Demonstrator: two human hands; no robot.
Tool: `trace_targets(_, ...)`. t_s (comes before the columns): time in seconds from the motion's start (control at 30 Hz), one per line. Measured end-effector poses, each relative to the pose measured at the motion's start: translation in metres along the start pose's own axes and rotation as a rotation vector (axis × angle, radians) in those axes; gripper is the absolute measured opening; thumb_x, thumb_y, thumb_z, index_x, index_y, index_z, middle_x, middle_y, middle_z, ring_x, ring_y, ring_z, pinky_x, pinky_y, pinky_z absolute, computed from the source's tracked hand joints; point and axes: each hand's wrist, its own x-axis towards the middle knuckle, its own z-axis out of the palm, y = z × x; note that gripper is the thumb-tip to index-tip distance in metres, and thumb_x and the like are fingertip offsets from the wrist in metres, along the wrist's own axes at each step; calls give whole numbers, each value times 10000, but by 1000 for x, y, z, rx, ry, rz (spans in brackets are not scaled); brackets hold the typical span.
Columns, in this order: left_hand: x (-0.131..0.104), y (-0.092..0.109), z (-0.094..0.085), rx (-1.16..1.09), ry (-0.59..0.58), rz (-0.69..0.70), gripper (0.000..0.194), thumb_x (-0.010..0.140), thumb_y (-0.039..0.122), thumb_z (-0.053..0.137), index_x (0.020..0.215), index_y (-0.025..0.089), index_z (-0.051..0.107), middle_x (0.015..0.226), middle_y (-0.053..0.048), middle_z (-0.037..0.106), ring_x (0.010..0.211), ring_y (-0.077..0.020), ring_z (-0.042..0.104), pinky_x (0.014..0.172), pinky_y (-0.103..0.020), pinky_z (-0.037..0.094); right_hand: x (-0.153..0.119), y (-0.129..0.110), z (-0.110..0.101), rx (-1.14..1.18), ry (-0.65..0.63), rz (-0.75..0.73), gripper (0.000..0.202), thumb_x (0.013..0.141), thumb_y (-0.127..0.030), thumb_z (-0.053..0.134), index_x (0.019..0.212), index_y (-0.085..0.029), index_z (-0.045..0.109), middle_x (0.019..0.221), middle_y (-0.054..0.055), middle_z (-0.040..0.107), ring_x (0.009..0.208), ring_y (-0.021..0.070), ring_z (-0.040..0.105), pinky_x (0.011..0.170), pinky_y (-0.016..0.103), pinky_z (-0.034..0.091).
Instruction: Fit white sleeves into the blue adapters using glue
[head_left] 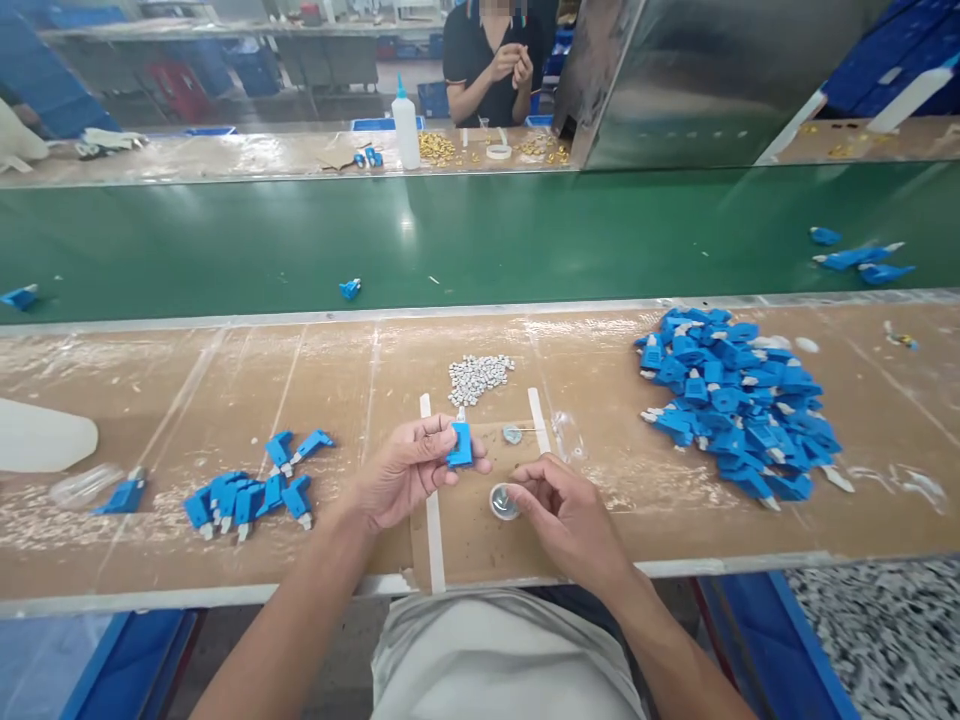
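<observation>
Brown bench (pixel 337 360), green belt (pixel 480 220) behind it. Left hand (pixel 394 478) pinching one blue part (pixel 461 452), pale tip up. Right hand (pixel 574 515) half curled, fingertips at small cup (pixel 504 504), can't tell if gripping. Huge blue pile (pixel 739 400) on right, way smaller bunch (pixel 246 497) on left. Can't see which ones are finished, tbh. Grey bits (pixel 480 378) heaped just past left hand, thin stick (pixel 527 430) kinda in way between hands and heap.
</observation>
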Motion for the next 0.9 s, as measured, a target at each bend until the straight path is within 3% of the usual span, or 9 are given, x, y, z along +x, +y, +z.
trace_targets(0.17,-2,-15,-8,-159,72,10,310,697,216,885,859,106,645,808,-36,669,762,-142,727,534,-99,527,-1,-7,4,-107,17,-93,167,1012,-298,582,893,-217,665,813,22,563,658,186,517,621,313,391)
trace_targets(0.4,-5,-25,-8,-229,47,-3,193,768,150,801,887,79,667,822,-61,664,785,-141,721,622,-117,563,-10,-16,2,-176,-21,-248,190,1039,-211,486,963,-207,660,866,55,551,772,218,552,671,330,407)
trace_targets(0.5,-6,-29,-6,-244,18,13,207,761,160,812,880,86,659,832,-68,662,807,-143,712,655,-122,565,-10,-18,-5,-117,-52,-179,191,1042,-250,500,933,-214,653,887,55,578,754,209,548,675,332,416)
trace_targets(0.67,-4,-34,-4,-259,47,35,142,774,143,778,830,97,656,896,-89,680,814,-127,692,666,-116,555,-6,-16,-18,89,7,-3,177,1021,-355,574,953,-230,678,946,46,673,783,207,594,686,317,438)
trace_targets(0.77,-3,-34,-4,-287,68,35,109,759,129,752,783,100,650,925,-112,701,793,-126,682,630,-118,546,-4,-13,-20,213,23,81,206,990,-412,623,965,-222,698,924,39,696,692,181,578,615,292,435)
trace_targets(0.9,-3,-34,-3,-320,53,37,104,762,139,746,825,91,680,886,-117,710,761,-131,679,572,-117,529,-4,-9,-17,215,28,120,231,976,-431,639,954,-211,707,893,41,712,603,154,526,547,275,418)
